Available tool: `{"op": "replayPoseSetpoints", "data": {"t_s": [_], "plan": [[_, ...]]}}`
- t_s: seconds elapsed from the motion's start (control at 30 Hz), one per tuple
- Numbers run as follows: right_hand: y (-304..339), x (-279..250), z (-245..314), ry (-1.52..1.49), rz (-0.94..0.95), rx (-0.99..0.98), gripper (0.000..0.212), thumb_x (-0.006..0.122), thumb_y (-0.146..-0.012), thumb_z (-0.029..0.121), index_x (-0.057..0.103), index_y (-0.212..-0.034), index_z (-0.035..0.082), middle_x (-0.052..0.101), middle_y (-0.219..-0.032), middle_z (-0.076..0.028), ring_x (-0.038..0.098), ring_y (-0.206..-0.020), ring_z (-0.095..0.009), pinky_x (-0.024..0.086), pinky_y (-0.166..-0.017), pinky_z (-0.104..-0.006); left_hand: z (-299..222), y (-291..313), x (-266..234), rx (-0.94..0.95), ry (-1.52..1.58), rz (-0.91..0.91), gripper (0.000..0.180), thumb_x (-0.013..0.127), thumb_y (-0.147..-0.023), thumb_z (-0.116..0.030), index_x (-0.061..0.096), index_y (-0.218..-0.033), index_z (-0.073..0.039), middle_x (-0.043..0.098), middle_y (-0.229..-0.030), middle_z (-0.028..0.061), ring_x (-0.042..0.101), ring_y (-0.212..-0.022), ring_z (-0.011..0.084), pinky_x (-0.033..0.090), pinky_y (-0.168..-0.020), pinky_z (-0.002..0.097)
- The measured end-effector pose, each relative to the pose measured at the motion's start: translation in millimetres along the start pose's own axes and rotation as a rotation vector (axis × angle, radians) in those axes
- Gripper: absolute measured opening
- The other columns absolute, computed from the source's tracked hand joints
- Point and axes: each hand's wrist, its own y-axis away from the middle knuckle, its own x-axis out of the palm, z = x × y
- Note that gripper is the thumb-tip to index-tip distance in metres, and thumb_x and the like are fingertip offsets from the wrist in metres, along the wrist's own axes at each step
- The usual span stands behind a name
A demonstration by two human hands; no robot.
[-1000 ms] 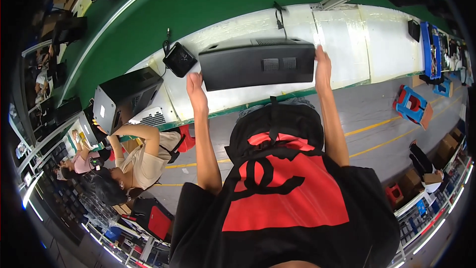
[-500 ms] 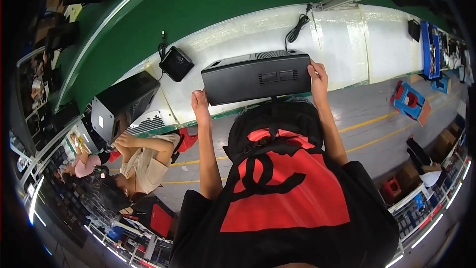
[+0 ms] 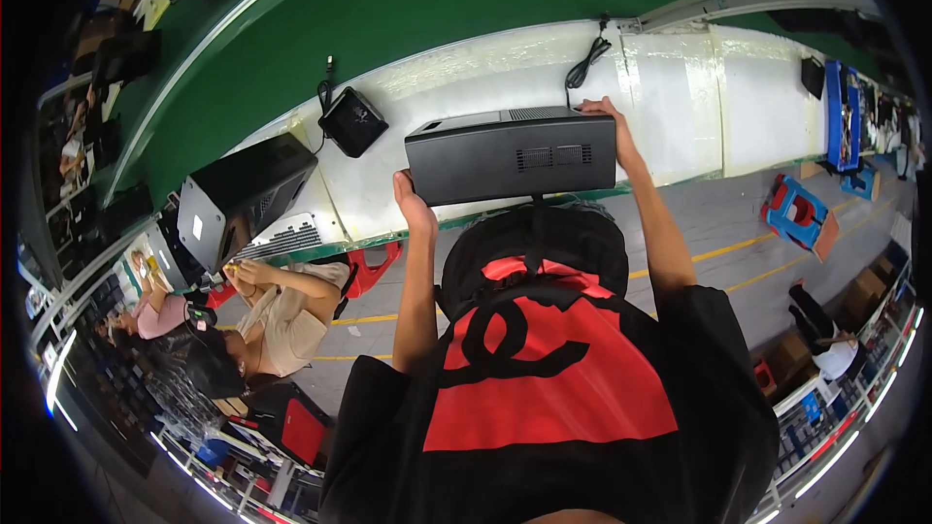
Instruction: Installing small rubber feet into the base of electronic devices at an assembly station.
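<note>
A long black box-shaped device (image 3: 485,165) with two vent grilles on its near face rests at the near edge of the white bench, directly before me. Against its left end is my left hand (image 3: 416,206), bracing the lower corner, with part of the fingers hidden. My right hand (image 3: 610,121) grips the right end, its fingers bent over the top rear corner. A coiled black cable (image 3: 585,66) lies behind the device and runs down to its back. Left of it sits a small black box (image 3: 353,123) with its own cable.
A white bench (image 3: 670,87) borders a green surface (image 3: 466,0). At the left, a co-worker (image 3: 291,315) sits by another black case (image 3: 248,194). A blue tray (image 3: 843,116) stands far right. On the floor are a blue-red stool (image 3: 796,212) and cartons (image 3: 864,296).
My right hand has shifted from the right end's side up onto its top rear corner. My left hand has slid lower at the left end. The view has shifted slightly.
</note>
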Motion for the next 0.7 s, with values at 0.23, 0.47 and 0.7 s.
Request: {"op": "replayPoseSetpoints", "data": {"t_s": [0.23,0.47,0.7], "plan": [[-19,21,23,-0.305,-0.136,0.214,0.05,0.045,-0.097,0.047,0.047,-0.06,0.014,0.041,-0.054,0.006,0.035,-0.048,-0.006,0.029,-0.047,-0.0236,-8,-50,-8,-0.29,0.101,0.012,0.038,0.035,-0.103,-0.029,0.055,-0.115,0.0,0.062,-0.112,0.0123,0.058,-0.102,0.0232,0.043,-0.094,0.0355],[64,100,300,0.577,0.448,-0.126,0.064,0.065,-0.087,0.038,0.049,-0.13,-0.007,0.053,-0.129,-0.016,0.045,-0.123,-0.018,0.03,-0.105,-0.03,-50,-112,19,-0.817,0.214,0.206,0.038,0.026,-0.096,-0.013,0.054,-0.117,0.0,0.062,-0.114,0.0141,0.061,-0.106,0.027,0.049,-0.095,0.0453],[41,166,369,0.297,0.302,-0.054,0.031,0.071,-0.084,0.024,0.067,-0.098,-0.003,0.068,-0.089,-0.008,0.064,-0.076,-0.013,0.05,-0.071,-0.0246,-66,-137,82,-0.139,0.108,0.094,0.032,0.039,-0.101,-0.03,0.048,-0.085,-0.003,0.06,-0.077,0.0098,0.058,-0.063,0.019,0.05,-0.059,0.031]]}}
